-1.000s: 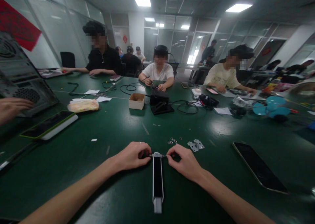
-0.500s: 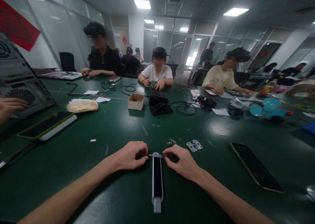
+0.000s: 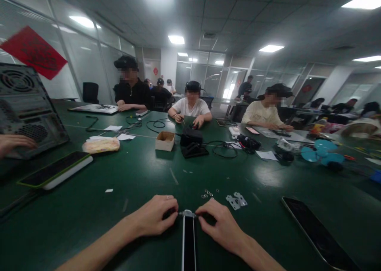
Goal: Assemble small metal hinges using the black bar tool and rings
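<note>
A long narrow bar point(image 3: 189, 247) with a black face and white edges lies on the green table, pointing away from me. A grey metal fitting point(image 3: 188, 213) caps its far end, and a thin metal pin point(image 3: 180, 213) sticks out at its left. My left hand point(image 3: 156, 215), a ring on one finger, pinches that pin. On the other side my right hand point(image 3: 222, 225) has thumb and forefinger closed at the fitting's right end, on a small part mostly hidden by the fingertips. Small metal nuts point(image 3: 207, 193) and flat metal plates point(image 3: 236, 200) lie beyond my right hand.
A phone point(image 3: 315, 231) lies at right. At left are a green-edged device point(image 3: 55, 169) and a computer case point(image 3: 29, 112) with another person's hand point(image 3: 16, 144) against it. A small cardboard box point(image 3: 164, 142) and black stand point(image 3: 192, 142) are ahead. Several people sit across the table.
The view has tilted up, so the table and hands appear lower and the bar's near end is out of frame. Both hands keep their pinch at the fitting.
</note>
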### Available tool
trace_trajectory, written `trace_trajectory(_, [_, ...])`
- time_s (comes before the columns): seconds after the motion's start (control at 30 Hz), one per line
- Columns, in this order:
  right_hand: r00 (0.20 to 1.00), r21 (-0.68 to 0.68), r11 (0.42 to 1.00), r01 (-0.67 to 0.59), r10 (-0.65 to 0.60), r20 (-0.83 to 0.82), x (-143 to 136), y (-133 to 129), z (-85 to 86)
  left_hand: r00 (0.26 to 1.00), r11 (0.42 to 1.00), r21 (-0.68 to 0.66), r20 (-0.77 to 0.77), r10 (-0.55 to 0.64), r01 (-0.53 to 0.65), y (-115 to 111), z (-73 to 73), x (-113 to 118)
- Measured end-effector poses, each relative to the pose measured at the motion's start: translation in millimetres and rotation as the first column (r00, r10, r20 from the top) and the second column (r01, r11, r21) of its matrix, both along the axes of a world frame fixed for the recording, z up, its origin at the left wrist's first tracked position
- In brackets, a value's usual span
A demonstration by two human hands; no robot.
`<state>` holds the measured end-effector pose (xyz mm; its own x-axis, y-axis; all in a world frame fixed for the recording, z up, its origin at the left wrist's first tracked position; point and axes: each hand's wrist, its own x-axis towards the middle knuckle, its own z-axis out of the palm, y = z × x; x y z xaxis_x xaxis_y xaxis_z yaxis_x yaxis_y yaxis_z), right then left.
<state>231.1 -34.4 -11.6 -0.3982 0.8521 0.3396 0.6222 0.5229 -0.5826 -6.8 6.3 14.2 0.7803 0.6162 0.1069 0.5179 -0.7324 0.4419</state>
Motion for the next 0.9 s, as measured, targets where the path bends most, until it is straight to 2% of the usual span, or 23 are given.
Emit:
trace_trajectory(0.33, [0.998, -0.085, 0.995, 0.050, -0.048, 0.027, -2, -3, 3.4, 0.999, 0.998, 0.060, -0.026, -0.028, 0.030, 2, -5.5, -2])
trace_trajectory(0.9, [0.998, -0.082, 0.995, 0.052, -0.053, -0.018, -1, -1, -3.8, 0.998, 0.994, 0.088, -0.043, -0.054, 0.058, 2, -10.5, -3])
